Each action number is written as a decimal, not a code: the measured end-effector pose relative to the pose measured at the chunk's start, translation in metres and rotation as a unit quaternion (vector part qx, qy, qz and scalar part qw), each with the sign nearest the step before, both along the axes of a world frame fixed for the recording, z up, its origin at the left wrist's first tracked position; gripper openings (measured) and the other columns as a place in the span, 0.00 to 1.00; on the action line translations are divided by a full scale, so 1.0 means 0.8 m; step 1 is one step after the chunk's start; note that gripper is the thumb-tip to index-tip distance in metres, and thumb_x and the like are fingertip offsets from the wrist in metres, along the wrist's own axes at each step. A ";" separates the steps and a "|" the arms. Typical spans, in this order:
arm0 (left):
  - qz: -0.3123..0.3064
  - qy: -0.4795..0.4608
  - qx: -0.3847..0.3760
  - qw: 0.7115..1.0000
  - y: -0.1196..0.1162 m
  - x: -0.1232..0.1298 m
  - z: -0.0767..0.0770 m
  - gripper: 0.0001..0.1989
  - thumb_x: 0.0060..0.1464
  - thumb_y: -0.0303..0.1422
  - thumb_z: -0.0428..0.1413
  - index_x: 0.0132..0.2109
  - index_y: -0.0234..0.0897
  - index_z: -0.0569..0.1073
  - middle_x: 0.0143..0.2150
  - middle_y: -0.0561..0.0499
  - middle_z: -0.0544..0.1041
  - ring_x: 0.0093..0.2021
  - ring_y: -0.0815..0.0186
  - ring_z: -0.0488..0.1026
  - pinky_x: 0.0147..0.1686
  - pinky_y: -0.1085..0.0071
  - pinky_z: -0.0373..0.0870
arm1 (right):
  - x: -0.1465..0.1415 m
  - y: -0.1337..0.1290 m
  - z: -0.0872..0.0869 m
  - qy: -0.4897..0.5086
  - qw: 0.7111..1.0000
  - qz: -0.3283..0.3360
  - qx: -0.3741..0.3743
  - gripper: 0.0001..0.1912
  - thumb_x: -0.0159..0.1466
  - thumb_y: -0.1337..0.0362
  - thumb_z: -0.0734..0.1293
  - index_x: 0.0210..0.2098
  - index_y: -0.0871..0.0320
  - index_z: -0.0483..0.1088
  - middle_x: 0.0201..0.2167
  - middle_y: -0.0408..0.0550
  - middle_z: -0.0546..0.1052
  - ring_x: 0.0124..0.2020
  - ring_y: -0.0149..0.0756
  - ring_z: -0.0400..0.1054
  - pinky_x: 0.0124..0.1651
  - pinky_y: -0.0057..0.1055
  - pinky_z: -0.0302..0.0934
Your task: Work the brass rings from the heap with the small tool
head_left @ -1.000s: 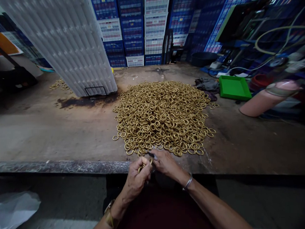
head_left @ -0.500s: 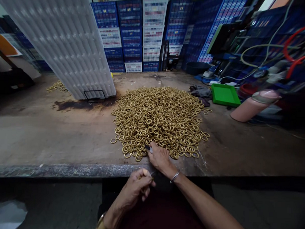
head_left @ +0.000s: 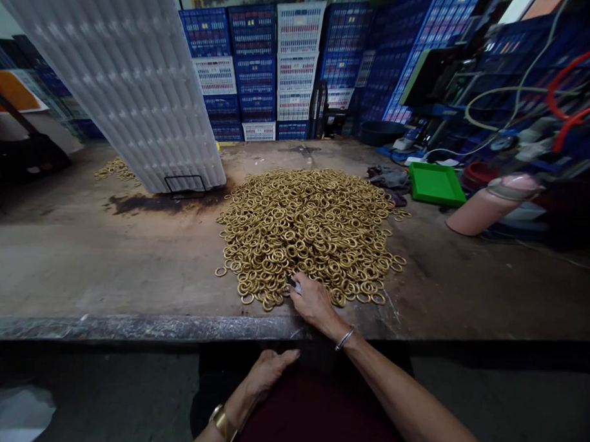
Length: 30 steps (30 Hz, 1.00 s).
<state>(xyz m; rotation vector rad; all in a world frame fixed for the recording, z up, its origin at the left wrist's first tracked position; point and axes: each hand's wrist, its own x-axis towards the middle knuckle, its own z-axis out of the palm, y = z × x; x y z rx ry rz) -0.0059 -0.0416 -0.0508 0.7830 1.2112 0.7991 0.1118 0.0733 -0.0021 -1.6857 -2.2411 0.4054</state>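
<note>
A heap of brass-coloured rings (head_left: pixel 309 228) lies on the worktable in front of me. My right hand (head_left: pixel 314 302) rests at the heap's near edge, its fingers closed around a small tool with a black tip and a pale body (head_left: pixel 294 284). What kind of tool it is, I cannot make out. Below the table's front edge, over my lap, is my left hand (head_left: pixel 269 370). Its thumb is stretched out to the right and the other fingers are mostly hidden; nothing shows in it.
A tall stack of ribbed translucent sheets (head_left: pixel 130 80) stands on the worktable (head_left: pixel 143 267) at the left, with some loose rings (head_left: pixel 117 169) behind it. On the right are a green tray (head_left: pixel 436 184) and a pink bottle (head_left: pixel 492 205). Stacked crates (head_left: pixel 254 71) line the back.
My left hand has moved down and away from the table edge, and its thumb has straightened out. The right hand has shifted slightly right, still holding the small tool at the heap.
</note>
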 end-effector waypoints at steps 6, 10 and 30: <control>-0.062 0.072 0.059 0.994 0.002 -0.004 0.044 0.12 0.44 0.40 0.57 0.31 0.36 0.77 0.24 0.50 0.73 0.28 0.63 0.67 0.27 0.70 0.62 | 0.009 -0.008 -0.004 0.106 0.993 0.030 0.044 0.06 0.58 0.67 0.58 0.33 0.57 0.66 0.27 0.44 0.72 0.28 0.31 0.63 0.31 0.26 0.48; -0.161 0.106 0.152 0.969 -0.003 -0.002 0.072 0.10 0.49 0.34 0.54 0.37 0.36 0.76 0.32 0.51 0.74 0.33 0.65 0.68 0.32 0.73 0.63 | 0.015 -0.010 0.000 0.185 0.983 0.017 0.002 0.05 0.57 0.66 0.58 0.29 0.58 0.65 0.21 0.41 0.67 0.23 0.28 0.58 0.28 0.25 0.49; 0.047 0.124 0.231 0.964 0.050 -0.006 0.074 0.08 0.52 0.34 0.51 0.30 0.34 0.69 0.21 0.55 0.68 0.20 0.73 0.62 0.21 0.77 0.59 | 0.012 -0.032 0.024 0.444 0.851 -0.006 -0.280 0.11 0.52 0.57 0.63 0.23 0.59 0.62 0.16 0.36 0.60 0.17 0.22 0.50 0.20 0.22 0.46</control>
